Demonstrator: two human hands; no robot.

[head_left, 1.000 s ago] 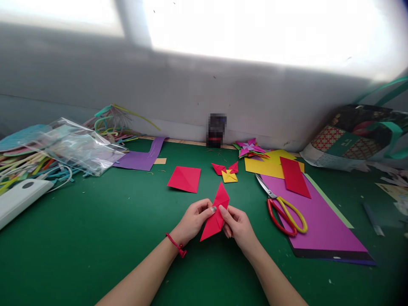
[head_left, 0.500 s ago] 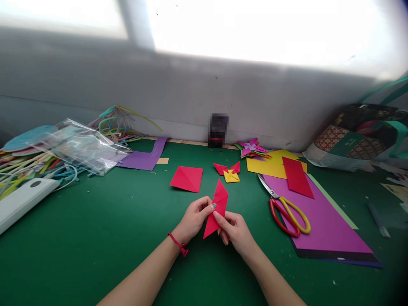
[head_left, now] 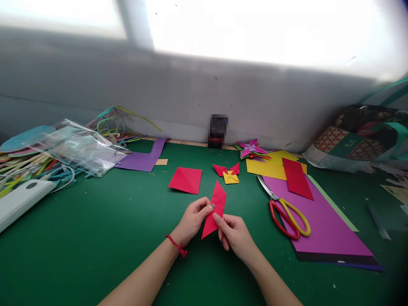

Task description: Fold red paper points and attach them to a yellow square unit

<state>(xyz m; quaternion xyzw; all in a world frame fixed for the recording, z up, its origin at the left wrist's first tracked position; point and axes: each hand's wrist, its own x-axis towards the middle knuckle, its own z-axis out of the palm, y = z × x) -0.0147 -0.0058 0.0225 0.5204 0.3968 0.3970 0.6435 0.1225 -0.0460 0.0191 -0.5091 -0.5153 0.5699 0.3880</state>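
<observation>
Between my two hands is a folded red paper [head_left: 218, 199], a slanted shape with pointed ends at top and bottom. My left hand [head_left: 197, 214] pinches its left edge, thumb on top. My right hand [head_left: 234, 231] grips the lower right edge with the thumb on the front; its other fingers are partly hidden. Beyond my left hand lies a creased red square [head_left: 186, 180]. Farther back, small folded red pieces [head_left: 219, 170] touch a small folded yellow piece [head_left: 231, 177].
Scissors [head_left: 288, 216] with red and yellow handles lie on purple sheets [head_left: 331, 229] at right. Behind are yellow paper [head_left: 266, 167], a red strip [head_left: 297, 178] and folded stars [head_left: 251, 148]. A white device [head_left: 24, 202], plastic bag [head_left: 92, 148] and colourful strips fill the left.
The folded red paper has shifted very slightly left, with both hands still pinching it. The view has moved a little; the things on the table look the same.
</observation>
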